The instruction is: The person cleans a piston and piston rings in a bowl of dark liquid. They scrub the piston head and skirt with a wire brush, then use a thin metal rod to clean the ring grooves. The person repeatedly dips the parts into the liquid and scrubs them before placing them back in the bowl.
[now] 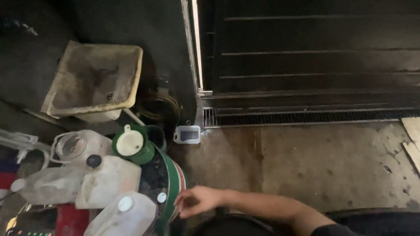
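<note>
Here, in the head view, one hand (197, 201), which side I cannot tell, is reaching across to the rim of a green drum (173, 183), fingers loosely curled and touching its edge, nothing clasped. The drum is serving as a stand: white jugs (107, 181) are lying across its top, with a green funnel (131, 144) sitting behind them, just below the grimy sink (94, 78). No other hand is showing.

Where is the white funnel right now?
The white plastic funnel sits in a green container at the left of the head view, atop the drum, just below the dirty beige sink.
</note>
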